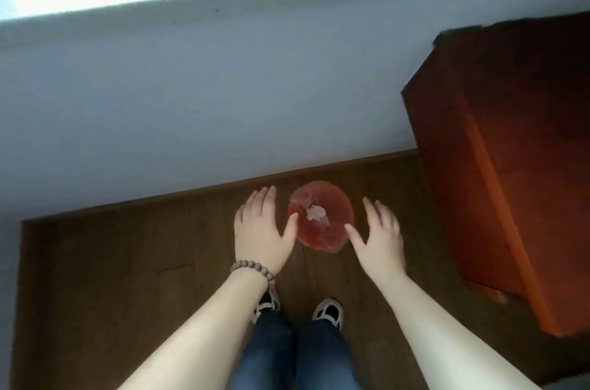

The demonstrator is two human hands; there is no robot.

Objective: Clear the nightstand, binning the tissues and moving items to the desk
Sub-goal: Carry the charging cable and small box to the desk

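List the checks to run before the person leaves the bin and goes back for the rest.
1. Tissue inside the red bin: ok.
2. Left hand empty, fingers spread: ok.
3. Right hand empty, open: ok.
4. Bin upright on the wooden floor: ok.
5. No tissue dropped on the visible floor: ok.
6. Nightstand cleared: cannot tell; the top of the wooden furniture at right is not visible.

Left hand (261, 226): held palm-down, fingers spread, nothing gripped.
Right hand (376, 234): held palm-down, fingers spread, blurred.
Forearms: extended forward, bare.
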